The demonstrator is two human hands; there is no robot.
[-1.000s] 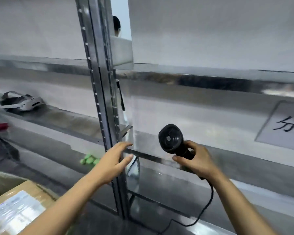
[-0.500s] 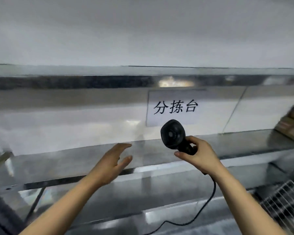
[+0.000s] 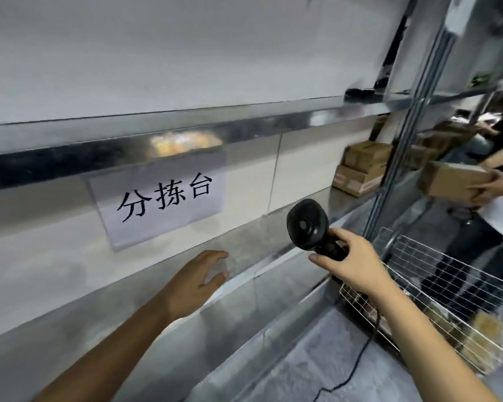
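A long steel shelf (image 3: 256, 239) runs across the view from the left toward the right, with a second metal ledge (image 3: 105, 146) above it and pale wall panels behind. A paper sign (image 3: 160, 207) printed with the characters 分拣台 hangs from that upper ledge, just above the shelf. To the right a metal upright (image 3: 389, 175) stands at the shelf's end. Below and beside it sits a wire basket (image 3: 453, 282) with brownish items inside, too blurred to identify. Stacked cardboard boxes (image 3: 360, 166) rest on the far end of the shelf, and beyond the upright another person carries a further carton (image 3: 450, 181).

The left hand (image 3: 195, 282) reaches forward at the shelf's front edge, palm turned inward, fingers loosely extended and spread. It holds nothing, and whether it touches the metal cannot be told. The right hand (image 3: 352, 262) is curled round the handle of a black barcode scanner (image 3: 308, 224), thumb along the near side. The scanner's round head stands up and to the left of that fist, over the shelf edge, facing the camera. It sits well to the right of the left hand and higher. A thin black cable (image 3: 357, 364) trails down under the right forearm.
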